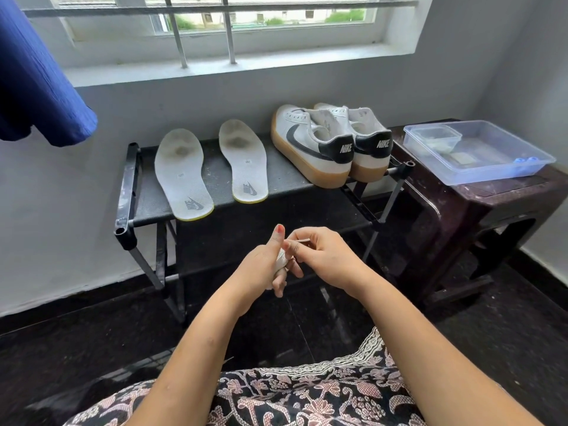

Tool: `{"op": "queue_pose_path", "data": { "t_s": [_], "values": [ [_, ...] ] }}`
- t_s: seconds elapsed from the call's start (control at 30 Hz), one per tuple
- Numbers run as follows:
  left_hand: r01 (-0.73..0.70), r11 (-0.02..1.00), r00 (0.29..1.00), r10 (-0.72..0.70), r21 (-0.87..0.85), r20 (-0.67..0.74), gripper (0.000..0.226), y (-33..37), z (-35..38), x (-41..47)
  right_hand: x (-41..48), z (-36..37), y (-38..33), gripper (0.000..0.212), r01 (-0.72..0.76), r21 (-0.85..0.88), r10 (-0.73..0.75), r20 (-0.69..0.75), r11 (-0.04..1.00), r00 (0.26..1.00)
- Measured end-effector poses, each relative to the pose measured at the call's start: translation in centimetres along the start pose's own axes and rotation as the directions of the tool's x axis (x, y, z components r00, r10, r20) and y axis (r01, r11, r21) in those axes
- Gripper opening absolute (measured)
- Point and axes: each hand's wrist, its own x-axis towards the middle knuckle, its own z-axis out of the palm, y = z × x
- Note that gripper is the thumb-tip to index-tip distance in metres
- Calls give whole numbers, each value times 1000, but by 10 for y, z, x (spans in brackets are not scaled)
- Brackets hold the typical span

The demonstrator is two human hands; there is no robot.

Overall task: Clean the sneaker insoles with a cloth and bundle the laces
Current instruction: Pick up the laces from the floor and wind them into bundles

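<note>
Left hand (264, 267) curled round a white lace bundle (281, 261), thumb up, right hand (322, 256) pinching its loose end — two insoles (184, 176) and Nike sneakers (310, 146) lying on the black rack (135, 179) behind.

Rack (285, 186) front-right bare; insoles (181, 170) fill left half, sneakers (310, 142) block back right; tub (479, 152) covers stool (461, 207).

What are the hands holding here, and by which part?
A white lace: the left hand grips its bundled part, and the right hand pinches its free end near the tip.
</note>
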Motion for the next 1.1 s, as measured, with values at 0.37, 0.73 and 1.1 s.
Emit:
{"op": "queue_pose_path", "data": {
  "t_s": [0.37, 0.73, 1.1],
  "values": [
    [-7, 985, 978, 43, -170, 206, 67, 1, 2, -2, 2, 4, 1, 21, -101, 117, 109, -69, 988, 992],
    [18, 855, 988, 66, -519, 142, 46, 5, 2, -3, 0, 0, -2, 21, -196, 269, 201, 10, 943, 980],
    [70, 749, 997, -42, -659, 58, 57, 3, -5, -1, 2, 7, -5, 51, -38, 223, 29, 45, 974, 999]
  ]
}}
